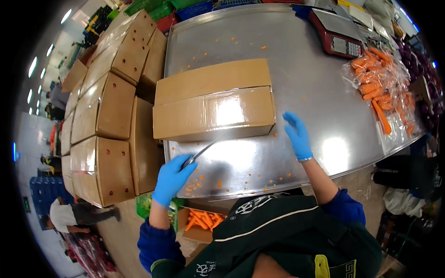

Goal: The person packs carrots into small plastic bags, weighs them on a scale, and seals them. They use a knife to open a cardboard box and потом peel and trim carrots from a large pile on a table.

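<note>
A closed cardboard box (212, 100) with clear tape along its top seam lies on the stainless steel table (333, 104). My left hand (175, 179), in a blue glove, grips a knife (205, 149) by its dark handle near the table's left front corner. The blade points up and right, its tip close to the box's near edge. My right hand (298, 135), also gloved in blue, is just right of the box, fingers apart, holding nothing. Small orange carrot scraps (194, 184) are scattered over the near part of the table.
Stacked cardboard boxes (114, 111) stand left of the table. At the right are bagged carrots (375, 80) and a red digital scale (339, 38). A carton of carrots (205, 219) and a green crate (143, 205) sit below the near edge. A person (66, 215) bends at the far left.
</note>
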Tool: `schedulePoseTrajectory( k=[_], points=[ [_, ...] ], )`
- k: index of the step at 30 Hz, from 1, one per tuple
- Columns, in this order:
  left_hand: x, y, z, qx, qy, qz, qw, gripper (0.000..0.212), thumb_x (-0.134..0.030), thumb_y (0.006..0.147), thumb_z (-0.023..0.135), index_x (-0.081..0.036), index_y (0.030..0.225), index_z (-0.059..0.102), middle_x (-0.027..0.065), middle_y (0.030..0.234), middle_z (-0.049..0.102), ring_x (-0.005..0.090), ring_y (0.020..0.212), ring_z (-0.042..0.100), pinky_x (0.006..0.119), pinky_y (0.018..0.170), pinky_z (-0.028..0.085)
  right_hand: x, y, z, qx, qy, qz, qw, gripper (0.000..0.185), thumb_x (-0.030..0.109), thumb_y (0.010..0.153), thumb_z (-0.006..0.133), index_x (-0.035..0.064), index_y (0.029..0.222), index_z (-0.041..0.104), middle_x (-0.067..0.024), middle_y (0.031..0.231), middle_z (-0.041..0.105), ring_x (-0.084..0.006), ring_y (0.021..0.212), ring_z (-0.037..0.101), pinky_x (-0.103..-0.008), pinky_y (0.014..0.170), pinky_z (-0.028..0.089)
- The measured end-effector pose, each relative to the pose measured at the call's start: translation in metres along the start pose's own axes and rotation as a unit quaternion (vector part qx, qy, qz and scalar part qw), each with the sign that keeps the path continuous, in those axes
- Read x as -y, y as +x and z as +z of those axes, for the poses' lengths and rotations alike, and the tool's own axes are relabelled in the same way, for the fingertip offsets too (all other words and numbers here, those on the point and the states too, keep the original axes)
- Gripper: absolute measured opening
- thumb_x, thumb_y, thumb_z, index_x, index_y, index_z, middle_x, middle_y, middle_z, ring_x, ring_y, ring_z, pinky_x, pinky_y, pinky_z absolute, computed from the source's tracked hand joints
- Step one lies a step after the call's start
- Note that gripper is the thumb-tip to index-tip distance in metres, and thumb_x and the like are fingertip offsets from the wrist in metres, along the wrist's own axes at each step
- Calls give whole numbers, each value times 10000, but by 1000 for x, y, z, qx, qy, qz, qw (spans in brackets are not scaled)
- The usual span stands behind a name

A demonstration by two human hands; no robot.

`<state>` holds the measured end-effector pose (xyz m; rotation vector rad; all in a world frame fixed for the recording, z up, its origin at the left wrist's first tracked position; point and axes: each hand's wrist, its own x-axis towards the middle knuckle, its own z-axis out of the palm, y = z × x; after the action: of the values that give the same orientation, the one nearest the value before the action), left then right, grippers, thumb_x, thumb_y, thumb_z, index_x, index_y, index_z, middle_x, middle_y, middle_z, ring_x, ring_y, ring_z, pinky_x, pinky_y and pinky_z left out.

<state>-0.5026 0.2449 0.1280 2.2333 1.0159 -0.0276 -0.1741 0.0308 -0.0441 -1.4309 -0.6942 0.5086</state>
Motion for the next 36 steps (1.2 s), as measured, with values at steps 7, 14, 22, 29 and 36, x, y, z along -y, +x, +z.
schedulePoseTrajectory(
  k=[7, 14, 22, 29, 36],
  points=[
    [-184, 135, -16, -74, 490, 388, 777, 355, -212, 884, 605, -160, 1235, 595, 63, 785, 577, 258, 715, 591, 392, 587, 471, 3, 35, 52, -66, -23, 62, 996, 929, 412, 851, 701, 21, 1517, 185, -239, 1507, 312, -334, 1395, 329, -406, 1136, 296],
    [-240, 234, -10, 38, 644, 454, 615, 241, -142, 833, 590, -154, 1071, 629, 53, 751, 535, 238, 719, 566, 361, 588, 457, 6, 30, 58, -18, 3, 15, 1000, 900, 378, 869, 687, -50, 1489, 195, -265, 1499, 297, -351, 1387, 330, -426, 1134, 289],
    [-257, 255, -11, 126, 607, 435, 653, 146, -127, 834, 586, -121, 980, 582, 56, 753, 524, 246, 677, 563, 384, 591, 472, 6, 38, 51, 5, 16, 33, 999, 901, 397, 869, 661, -67, 1483, 194, -285, 1523, 231, -405, 1411, 256, -443, 1151, 226],
    [-242, 227, -15, 89, 621, 402, 667, 87, -151, 873, 567, -104, 944, 549, 56, 721, 499, 229, 630, 569, 367, 488, 462, 0, 36, 58, -12, 2, 10, 1000, 883, 430, 882, 628, -39, 1497, 201, -286, 1534, 209, -419, 1417, 241, -445, 1157, 209],
    [-219, 214, 2, 38, 648, 393, 651, 185, -141, 858, 560, -87, 1035, 568, 43, 708, 481, 192, 601, 549, 324, 455, 442, 2, 33, 60, -23, 8, 8, 1000, 845, 434, 903, 599, -24, 1501, 214, -265, 1541, 217, -401, 1425, 247, -435, 1157, 215]
  ],
)
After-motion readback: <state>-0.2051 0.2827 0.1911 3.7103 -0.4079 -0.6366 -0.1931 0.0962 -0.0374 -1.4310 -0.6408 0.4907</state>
